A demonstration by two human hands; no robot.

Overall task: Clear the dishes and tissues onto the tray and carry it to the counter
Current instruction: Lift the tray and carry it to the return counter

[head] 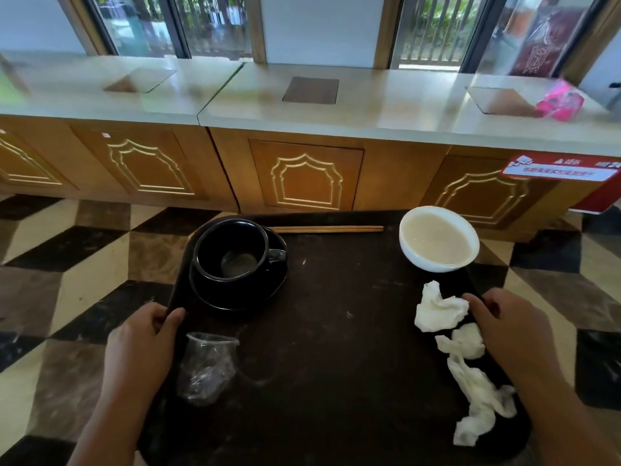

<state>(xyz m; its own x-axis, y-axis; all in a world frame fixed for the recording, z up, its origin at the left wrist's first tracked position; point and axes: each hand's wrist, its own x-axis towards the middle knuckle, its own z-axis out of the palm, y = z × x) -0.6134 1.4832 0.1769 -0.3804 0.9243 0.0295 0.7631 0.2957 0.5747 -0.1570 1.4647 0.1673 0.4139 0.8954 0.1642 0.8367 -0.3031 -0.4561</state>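
Note:
A dark brown tray (329, 331) hangs in the air above the floor, in front of the counter (353, 105). My left hand (141, 344) grips its left rim and my right hand (517, 334) grips its right rim. On the tray stand a black cup (232, 250) on a black saucer (235, 290) at the far left and a white bowl (438, 238) of pale liquid at the far right. Wooden chopsticks (327, 229) lie along the far edge. Crumpled white tissues (463, 358) lie by my right hand. A clear plastic wrapper (206, 368) lies by my left hand.
The pale counter top has square openings (311, 90) set in it, above wooden cabinet doors (305, 176). A pink packet (559, 99) lies at its right end, and a red sign (561, 169) hangs below. The floor (67, 264) is checkered tile.

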